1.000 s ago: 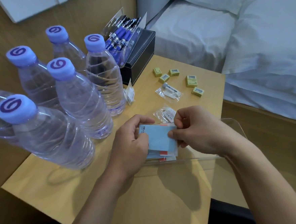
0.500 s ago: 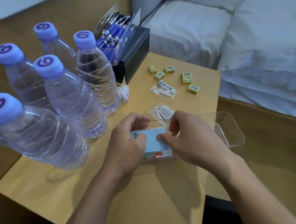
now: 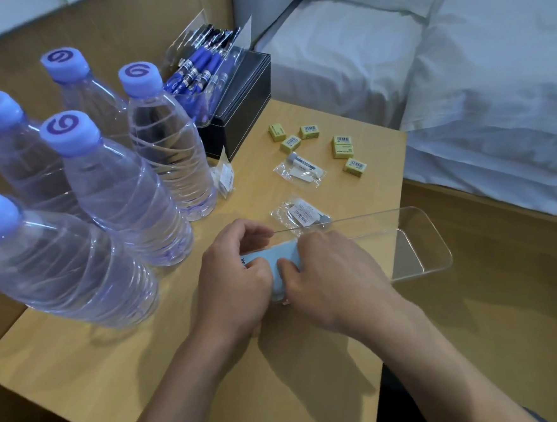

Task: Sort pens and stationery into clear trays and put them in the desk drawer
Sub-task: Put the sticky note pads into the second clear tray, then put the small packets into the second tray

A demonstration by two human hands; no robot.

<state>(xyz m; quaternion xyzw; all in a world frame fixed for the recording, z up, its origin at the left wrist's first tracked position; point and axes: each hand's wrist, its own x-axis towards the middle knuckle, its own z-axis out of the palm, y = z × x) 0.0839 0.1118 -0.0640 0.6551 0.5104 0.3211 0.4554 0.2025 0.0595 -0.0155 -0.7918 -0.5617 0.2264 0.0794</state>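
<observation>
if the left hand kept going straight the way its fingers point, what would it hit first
Probably the right hand: the left hand curls rightward over the blue packet they both press into the clear tray. Depth is unclear.

I see five clear water bottles (image 3: 118,195) with purple caps standing upright, crowded together on the left half of the desk (image 3: 216,373). Just beyond them, at the far edge against the wooden wall (image 3: 119,27), sits a black box (image 3: 247,111). To the right lies a bed (image 3: 459,82) with white bedding.
</observation>
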